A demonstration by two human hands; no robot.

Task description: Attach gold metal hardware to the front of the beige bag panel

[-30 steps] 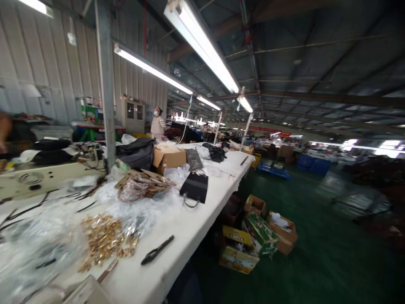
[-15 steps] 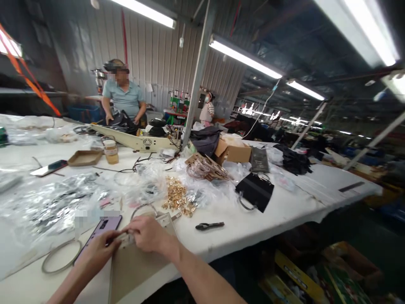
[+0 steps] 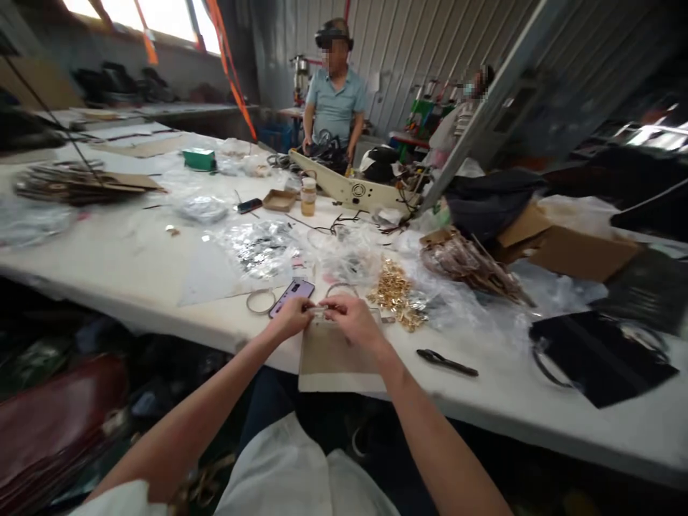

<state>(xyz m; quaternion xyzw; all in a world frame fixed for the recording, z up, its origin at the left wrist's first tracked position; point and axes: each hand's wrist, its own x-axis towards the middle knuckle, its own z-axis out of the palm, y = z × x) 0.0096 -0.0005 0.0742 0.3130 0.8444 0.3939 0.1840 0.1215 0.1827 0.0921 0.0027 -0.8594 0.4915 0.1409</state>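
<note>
My left hand (image 3: 292, 317) and my right hand (image 3: 352, 319) meet at the top edge of a tan flat bag piece (image 3: 333, 356) lying at the near edge of the white table (image 3: 134, 265). Both hands are closed in a pinch on a small metal fitting (image 3: 318, 312) along that edge. A phone with a purple screen (image 3: 292, 296) lies just behind my left hand, beside a metal ring (image 3: 261, 301). A heap of gold metal parts (image 3: 395, 292) sits right behind my right hand.
Black pliers (image 3: 446, 362) lie to the right. A black bag piece with a ring handle (image 3: 596, 355) lies farther right. Clear plastic bags (image 3: 263, 247), cardboard boxes (image 3: 580, 251) and a cream machine (image 3: 349, 190) crowd the table. A person in a blue shirt (image 3: 336, 100) stands across the table.
The view swung left and down from the hall to the table. My hands came into view and stay pinched on the fitting at the tan piece's top edge.
</note>
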